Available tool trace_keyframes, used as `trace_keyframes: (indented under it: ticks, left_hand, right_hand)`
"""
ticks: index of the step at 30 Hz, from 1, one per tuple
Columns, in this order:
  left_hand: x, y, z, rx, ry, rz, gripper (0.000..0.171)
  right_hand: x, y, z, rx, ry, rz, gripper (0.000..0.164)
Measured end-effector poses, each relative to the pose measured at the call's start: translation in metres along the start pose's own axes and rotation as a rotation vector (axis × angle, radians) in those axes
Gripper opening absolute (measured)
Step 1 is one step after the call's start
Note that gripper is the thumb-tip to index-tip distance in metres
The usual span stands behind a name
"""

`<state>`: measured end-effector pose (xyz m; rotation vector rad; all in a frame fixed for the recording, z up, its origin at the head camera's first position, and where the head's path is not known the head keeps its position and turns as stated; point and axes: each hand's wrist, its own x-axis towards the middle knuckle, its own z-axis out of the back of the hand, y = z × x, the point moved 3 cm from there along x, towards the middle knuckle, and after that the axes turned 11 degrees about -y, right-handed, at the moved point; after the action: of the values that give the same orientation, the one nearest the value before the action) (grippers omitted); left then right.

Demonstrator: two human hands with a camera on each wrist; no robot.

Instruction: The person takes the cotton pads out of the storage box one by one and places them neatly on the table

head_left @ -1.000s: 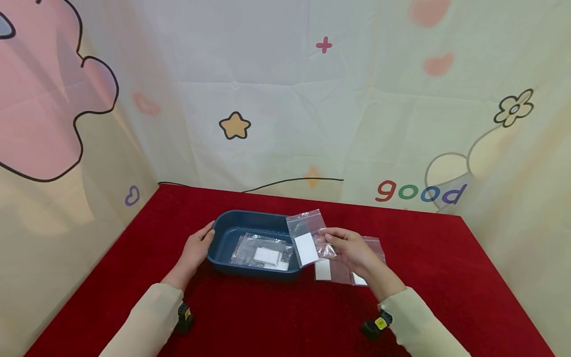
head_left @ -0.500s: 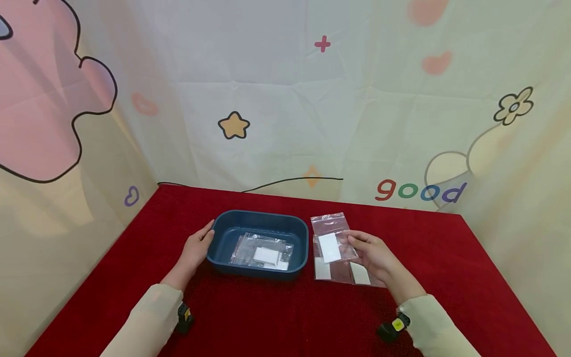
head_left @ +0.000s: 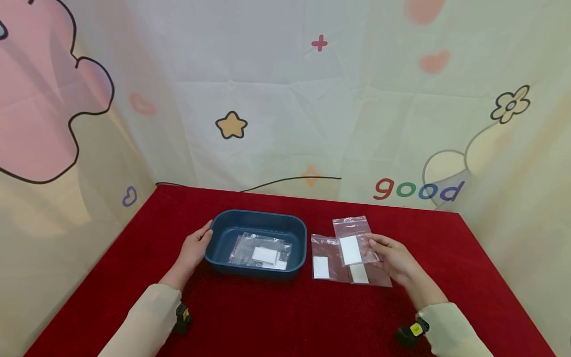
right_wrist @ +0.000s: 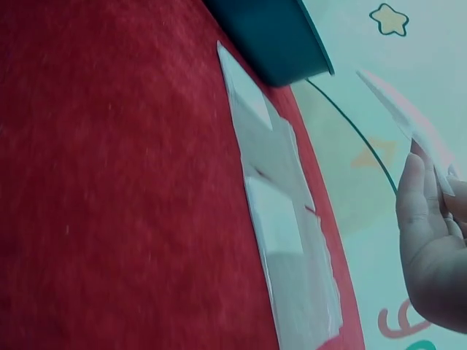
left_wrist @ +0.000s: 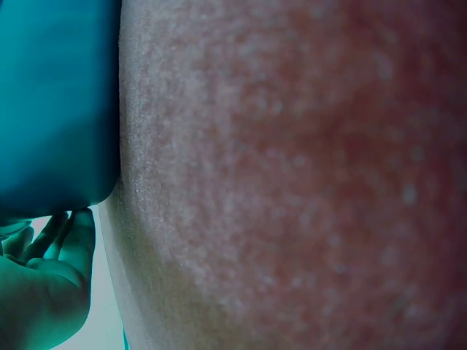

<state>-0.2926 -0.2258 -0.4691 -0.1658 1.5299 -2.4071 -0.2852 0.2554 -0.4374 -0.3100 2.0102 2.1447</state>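
My left hand (head_left: pixel 195 246) grips the left end of a dark blue rectangular plastic basin (head_left: pixel 278 222), thumb at the rim; the left wrist view shows its fingers (left_wrist: pixel 79 244) against the basin's wall. Several clear zip bags (head_left: pixel 250 246) with white pieces in them lie inside the basin. To the basin's right, my right hand (head_left: pixel 394 258) pinches another zip bag (head_left: pixel 351 227) by its right side, a white rectangular piece within. This bag is raised above two similar bags on the table, the left one (head_left: pixel 321 267) and the right one (head_left: pixel 360 274), partly covering the latter in the head view.
A red cloth (head_left: pixel 267 317) covers the table. Behind it and at the sides hangs a pale printed curtain (head_left: pixel 276 134). A black camera is strapped to each wrist.
My right hand has moved right with the zip bag, from over the basin's right rim to above the bags on the table. My left hand and the basin stay in place.
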Motion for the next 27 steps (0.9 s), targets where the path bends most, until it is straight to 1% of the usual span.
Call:
trace_keyframes:
  ticks: [7,13,17,27]
  left_hand:
    - [0.001,0.002,0.000,0.002,0.002,0.010,0.052]
    - [0.000,0.001,-0.001,0.004,-0.011,-0.015,0.051]
    - [-0.001,0.000,-0.001,-0.005,-0.009,-0.023,0.051]
    - [-0.003,-0.002,-0.001,0.008,-0.002,-0.016,0.051]
  right_hand:
    - [0.001,-0.004,0.016,-0.020,-0.027,-0.013,0.026]
    - [0.002,-0.009,0.029,-0.036,-0.063,-0.023,0.028]
    - [0.002,-0.012,0.037,-0.053,-0.087,-0.029,0.026]
    - [0.000,-0.021,0.053,-0.081,-0.101,-0.030,0.027]
